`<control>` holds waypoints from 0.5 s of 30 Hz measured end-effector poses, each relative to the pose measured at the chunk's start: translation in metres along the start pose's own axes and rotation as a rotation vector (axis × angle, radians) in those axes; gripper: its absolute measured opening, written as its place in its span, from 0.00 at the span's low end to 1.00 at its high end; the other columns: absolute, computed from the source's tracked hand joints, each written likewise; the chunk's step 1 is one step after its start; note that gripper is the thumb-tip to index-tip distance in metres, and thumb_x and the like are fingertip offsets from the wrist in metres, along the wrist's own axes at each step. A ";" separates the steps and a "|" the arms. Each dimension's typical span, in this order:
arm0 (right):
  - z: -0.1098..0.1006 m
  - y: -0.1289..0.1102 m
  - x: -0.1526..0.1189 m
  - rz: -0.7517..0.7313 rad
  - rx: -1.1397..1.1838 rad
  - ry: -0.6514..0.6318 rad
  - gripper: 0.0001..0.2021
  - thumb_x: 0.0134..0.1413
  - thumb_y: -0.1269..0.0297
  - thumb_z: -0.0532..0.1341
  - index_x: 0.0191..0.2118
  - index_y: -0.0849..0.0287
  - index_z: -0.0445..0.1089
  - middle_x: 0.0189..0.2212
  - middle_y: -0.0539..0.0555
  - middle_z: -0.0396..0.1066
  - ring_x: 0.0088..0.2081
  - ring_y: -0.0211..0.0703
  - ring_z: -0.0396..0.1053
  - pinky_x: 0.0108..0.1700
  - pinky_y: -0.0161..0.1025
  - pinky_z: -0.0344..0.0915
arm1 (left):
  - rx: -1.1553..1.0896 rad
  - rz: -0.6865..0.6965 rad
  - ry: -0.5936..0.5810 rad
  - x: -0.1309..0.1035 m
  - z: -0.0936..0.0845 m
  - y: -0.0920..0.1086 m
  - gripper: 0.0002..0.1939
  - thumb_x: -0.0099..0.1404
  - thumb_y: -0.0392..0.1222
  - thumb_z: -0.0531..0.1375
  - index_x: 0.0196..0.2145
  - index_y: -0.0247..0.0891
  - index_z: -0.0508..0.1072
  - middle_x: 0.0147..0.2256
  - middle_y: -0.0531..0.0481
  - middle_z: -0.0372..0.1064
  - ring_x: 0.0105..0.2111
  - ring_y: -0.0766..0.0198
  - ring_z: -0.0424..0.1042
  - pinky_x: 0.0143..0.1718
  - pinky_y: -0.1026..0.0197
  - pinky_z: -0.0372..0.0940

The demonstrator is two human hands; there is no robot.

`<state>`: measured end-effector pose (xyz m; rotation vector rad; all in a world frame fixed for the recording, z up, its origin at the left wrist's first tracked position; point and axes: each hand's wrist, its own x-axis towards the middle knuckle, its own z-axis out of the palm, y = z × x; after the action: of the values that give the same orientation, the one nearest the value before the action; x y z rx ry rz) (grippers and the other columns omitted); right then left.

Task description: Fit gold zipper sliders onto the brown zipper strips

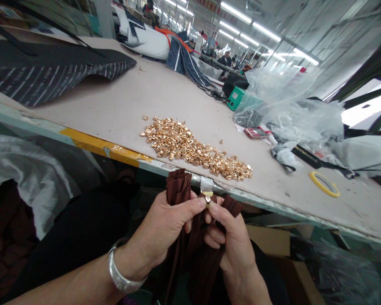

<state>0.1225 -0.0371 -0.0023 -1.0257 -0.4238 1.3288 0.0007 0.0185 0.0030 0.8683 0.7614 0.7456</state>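
My left hand is closed around a folded bundle of brown zipper tapes, whose ends stick up above the fingers. My right hand is closed on more brown zipper tape that hangs down toward my lap. Between the tips of both thumbs sits a small gold zipper slider, pinched at a tape end. The fingers behind it are partly hidden. Just beyond my hands, a heap of gold zipper sliders lies along the front edge of the table.
The table edge runs just past my hands. Dark striped fabric lies at left. At right are a green box, clear plastic bags, a red packet and a yellow tape roll. A cardboard box stands below.
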 end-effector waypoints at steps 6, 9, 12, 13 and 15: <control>0.002 -0.001 0.003 0.000 -0.016 0.004 0.13 0.45 0.64 0.71 0.24 0.62 0.66 0.18 0.45 0.67 0.11 0.21 0.46 0.11 0.20 0.47 | 0.014 0.031 0.021 -0.001 0.003 0.002 0.12 0.60 0.43 0.63 0.22 0.35 0.70 0.17 0.58 0.63 0.18 0.74 0.57 0.20 0.69 0.54; 0.001 -0.001 0.001 -0.002 0.013 -0.007 0.12 0.47 0.65 0.70 0.24 0.61 0.66 0.18 0.44 0.67 0.12 0.21 0.46 0.12 0.20 0.48 | -0.020 0.013 0.020 -0.001 0.003 0.000 0.11 0.60 0.42 0.63 0.23 0.36 0.70 0.17 0.58 0.61 0.18 0.74 0.57 0.20 0.69 0.54; 0.000 0.000 -0.001 -0.002 0.021 -0.024 0.12 0.48 0.65 0.69 0.25 0.61 0.65 0.19 0.44 0.67 0.12 0.21 0.45 0.12 0.20 0.48 | -0.033 -0.001 0.018 0.000 0.002 -0.001 0.11 0.59 0.43 0.64 0.23 0.35 0.70 0.17 0.58 0.62 0.18 0.74 0.57 0.20 0.69 0.53; 0.000 0.000 -0.001 -0.002 0.019 -0.028 0.12 0.48 0.65 0.69 0.25 0.61 0.65 0.19 0.44 0.67 0.12 0.21 0.45 0.12 0.20 0.48 | -0.033 -0.004 0.017 0.000 0.002 -0.002 0.12 0.59 0.44 0.64 0.23 0.35 0.70 0.17 0.57 0.62 0.18 0.74 0.56 0.20 0.69 0.53; 0.000 0.000 -0.001 -0.005 0.014 -0.022 0.12 0.48 0.66 0.69 0.24 0.61 0.65 0.19 0.45 0.66 0.12 0.21 0.45 0.12 0.20 0.48 | -0.033 -0.010 0.016 0.000 0.001 -0.002 0.12 0.59 0.44 0.64 0.23 0.35 0.70 0.17 0.57 0.62 0.18 0.74 0.56 0.21 0.69 0.53</control>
<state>0.1222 -0.0385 -0.0022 -0.9980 -0.4330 1.3381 0.0024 0.0171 0.0017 0.8288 0.7656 0.7550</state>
